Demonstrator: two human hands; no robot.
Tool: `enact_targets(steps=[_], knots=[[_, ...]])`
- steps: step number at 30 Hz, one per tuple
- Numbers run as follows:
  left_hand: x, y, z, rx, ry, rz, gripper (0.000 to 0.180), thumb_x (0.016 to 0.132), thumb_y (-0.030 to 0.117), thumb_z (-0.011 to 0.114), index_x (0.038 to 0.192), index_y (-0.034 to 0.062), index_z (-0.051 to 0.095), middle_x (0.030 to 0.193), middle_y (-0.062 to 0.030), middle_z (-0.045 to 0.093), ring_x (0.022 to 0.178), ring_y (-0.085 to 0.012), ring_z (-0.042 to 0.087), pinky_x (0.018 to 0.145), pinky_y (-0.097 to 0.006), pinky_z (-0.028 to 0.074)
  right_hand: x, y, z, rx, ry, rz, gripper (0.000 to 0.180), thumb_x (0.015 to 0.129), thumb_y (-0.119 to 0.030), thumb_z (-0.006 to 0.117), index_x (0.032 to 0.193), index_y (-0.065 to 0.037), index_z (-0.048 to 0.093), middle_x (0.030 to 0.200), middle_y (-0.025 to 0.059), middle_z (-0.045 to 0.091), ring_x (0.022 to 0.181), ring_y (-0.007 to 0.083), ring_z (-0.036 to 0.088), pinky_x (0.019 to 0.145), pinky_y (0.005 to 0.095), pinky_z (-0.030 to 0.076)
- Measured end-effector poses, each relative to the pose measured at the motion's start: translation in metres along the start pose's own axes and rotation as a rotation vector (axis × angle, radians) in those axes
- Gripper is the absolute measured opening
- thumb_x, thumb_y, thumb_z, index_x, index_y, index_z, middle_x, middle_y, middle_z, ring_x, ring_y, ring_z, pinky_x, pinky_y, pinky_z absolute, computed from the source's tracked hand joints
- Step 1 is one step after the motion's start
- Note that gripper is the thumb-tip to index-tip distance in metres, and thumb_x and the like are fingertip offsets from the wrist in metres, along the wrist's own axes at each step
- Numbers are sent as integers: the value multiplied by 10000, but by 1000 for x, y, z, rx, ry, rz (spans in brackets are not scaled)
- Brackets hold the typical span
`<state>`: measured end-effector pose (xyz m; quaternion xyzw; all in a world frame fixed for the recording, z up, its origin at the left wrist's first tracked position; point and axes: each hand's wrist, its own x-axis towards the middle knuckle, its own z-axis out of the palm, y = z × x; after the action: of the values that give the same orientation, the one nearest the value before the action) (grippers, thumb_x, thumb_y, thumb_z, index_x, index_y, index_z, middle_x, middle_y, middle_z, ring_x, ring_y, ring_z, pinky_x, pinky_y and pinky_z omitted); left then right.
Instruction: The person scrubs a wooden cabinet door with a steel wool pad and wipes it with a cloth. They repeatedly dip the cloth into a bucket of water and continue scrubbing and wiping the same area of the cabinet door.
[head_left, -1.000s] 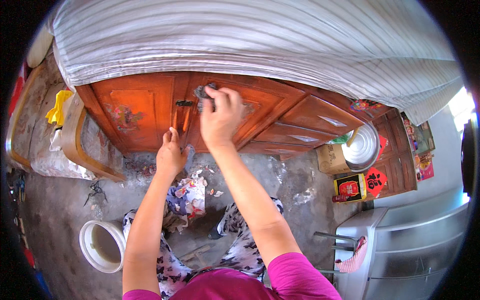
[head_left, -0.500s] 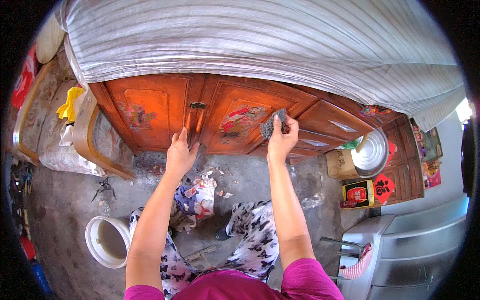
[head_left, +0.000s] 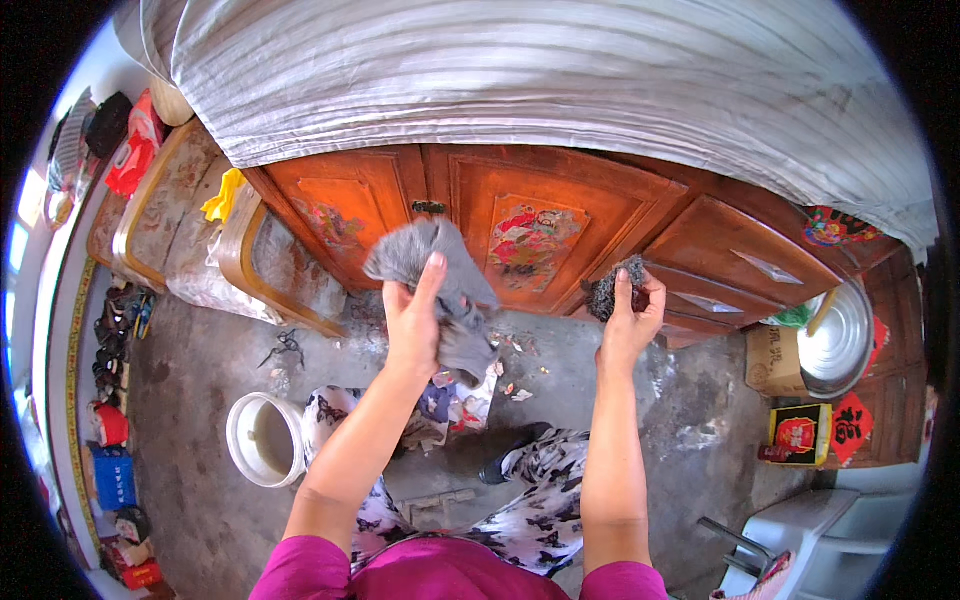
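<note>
My left hand [head_left: 413, 325] is closed on a crumpled grey cloth [head_left: 435, 265], its thumb lying across the fabric, held up before the wooden cabinet [head_left: 480, 165]. In my right hand [head_left: 630, 325] is a dark steel-wool pad [head_left: 608, 290], pinched between thumb and fingers, apart from the cabinet front or just by it; I cannot tell which. Torn remains of a colourful sticker [head_left: 535, 243] cling to the middle door panel. Part of another worn sticker [head_left: 335, 225] shows on the left door. A small dark latch plate [head_left: 428, 207] sits between those doors.
A striped white sheet [head_left: 520, 80] drapes over the cabinet top. At left are a bucket of murky water [head_left: 268, 440] and a wood-armed sofa [head_left: 265, 270]. Paper scraps [head_left: 470, 400] litter the floor between my feet. A large metal basin [head_left: 838, 345] and a cardboard box [head_left: 775, 360] stand right.
My left hand has come away from the door and now holds up the grey cloth. My right hand has drawn the steel-wool pad down off the door panel. The view has shifted left.
</note>
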<state>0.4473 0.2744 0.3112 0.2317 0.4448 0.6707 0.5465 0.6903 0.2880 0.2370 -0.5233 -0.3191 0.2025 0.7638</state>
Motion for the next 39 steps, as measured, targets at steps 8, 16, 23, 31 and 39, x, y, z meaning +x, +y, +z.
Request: enact_targets(steps=[8,16,23,31,39], knots=[[89,-33,59,1155,57,1554,629,830,-63,614,1443,76,610,1403,-179,614,1302,-423,560,1038,-481,497,-3,-14,-10,57,-40,64,223,960,-103,784,1120,-25,649,1014,13,681,869,75,612,774,247,521],[101,-137,1,1397,11,1366,635,864,-1,586,1494,65,553,1459,-194,562,1282,-454,561,1076,-534,452,-5,-29,-9,110,-53,167,199,964,-92,775,1101,-31,645,1005,19,684,859,75,612,768,254,528],[64,-179,-70,1582,-315,829,607,843,-28,594,1435,103,624,1400,-177,602,1287,-398,574,1082,-487,474,-6,-23,-4,202,-43,339,204,956,-94,783,1108,-52,653,1018,19,694,884,95,634,791,277,549],[41,-72,4,937,-105,1108,866,731,-150,480,1580,7,416,1549,-254,471,1438,-483,403,1238,-476,284,-7,-11,-6,194,-31,339,196,949,-89,790,1099,-57,668,1008,5,671,890,100,622,787,283,544],[70,-82,83,998,120,1061,1067,784,-181,499,1697,93,20,1581,-443,225,1507,-589,218,1261,-525,217,-9,-30,-1,271,71,349,219,943,-113,801,1082,-64,639,1036,13,686,901,113,645,779,292,552]])
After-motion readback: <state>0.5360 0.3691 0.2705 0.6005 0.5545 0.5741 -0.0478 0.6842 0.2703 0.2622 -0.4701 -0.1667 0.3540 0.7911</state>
